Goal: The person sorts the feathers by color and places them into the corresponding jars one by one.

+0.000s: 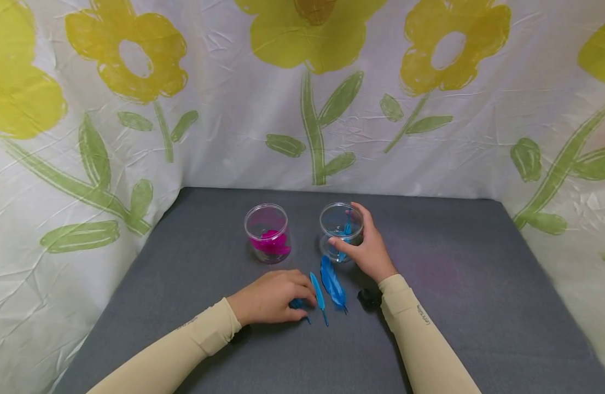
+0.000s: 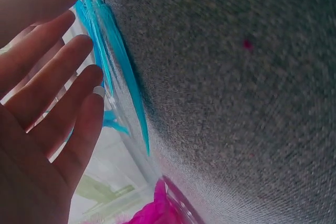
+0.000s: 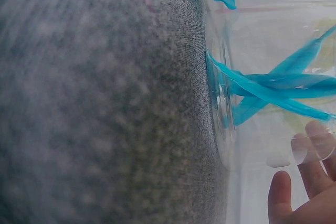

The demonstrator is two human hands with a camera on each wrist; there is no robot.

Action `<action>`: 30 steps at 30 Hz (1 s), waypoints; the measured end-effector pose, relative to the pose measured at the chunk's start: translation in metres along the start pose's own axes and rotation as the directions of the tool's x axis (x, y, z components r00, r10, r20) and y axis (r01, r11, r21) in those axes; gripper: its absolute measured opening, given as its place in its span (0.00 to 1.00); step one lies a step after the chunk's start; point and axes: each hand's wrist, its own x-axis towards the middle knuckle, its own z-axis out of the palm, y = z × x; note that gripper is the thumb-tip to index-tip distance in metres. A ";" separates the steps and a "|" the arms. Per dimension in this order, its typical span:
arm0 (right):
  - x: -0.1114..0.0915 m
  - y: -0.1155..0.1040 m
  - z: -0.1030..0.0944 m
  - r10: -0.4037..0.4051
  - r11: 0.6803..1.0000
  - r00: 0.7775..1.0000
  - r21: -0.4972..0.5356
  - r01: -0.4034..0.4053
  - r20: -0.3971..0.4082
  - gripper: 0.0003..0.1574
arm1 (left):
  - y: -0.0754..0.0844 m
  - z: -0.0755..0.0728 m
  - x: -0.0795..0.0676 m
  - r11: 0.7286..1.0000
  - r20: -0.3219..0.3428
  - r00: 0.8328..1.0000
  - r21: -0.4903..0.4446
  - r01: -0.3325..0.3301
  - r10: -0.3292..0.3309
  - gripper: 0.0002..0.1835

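Observation:
My right hand (image 1: 368, 246) holds a clear plastic jar (image 1: 327, 249) from its right side, thumb in front and fingers behind. Inside that jar stand several blue feathers (image 3: 283, 85). The left hand (image 1: 278, 295) is low over the table, its relaxed fingers beside a blue feather (image 1: 296, 304) that they partly cover. In the left wrist view the fingers (image 2: 79, 77) are spread and gently bent next to the feathers. To the right of this hand lie a slim light-blue feather (image 1: 318, 293) and a broader blue feather (image 1: 333, 284), the latter just in front of the jar.
A second clear jar (image 1: 266, 219), with magenta feathers (image 1: 272, 242) inside, stands to the left of the first. The grey tabletop (image 1: 480, 306) extends back to a white curtain (image 1: 224, 120) printed with yellow flowers. A black object (image 1: 368, 299) sits by the right wrist.

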 end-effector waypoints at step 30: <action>-0.001 0.003 -0.001 -0.002 1.000 1.000 -0.001 0.002 0.007 0.63 | 0.000 0.006 0.002 0.999 0.034 0.999 0.028 -0.023 0.022 0.08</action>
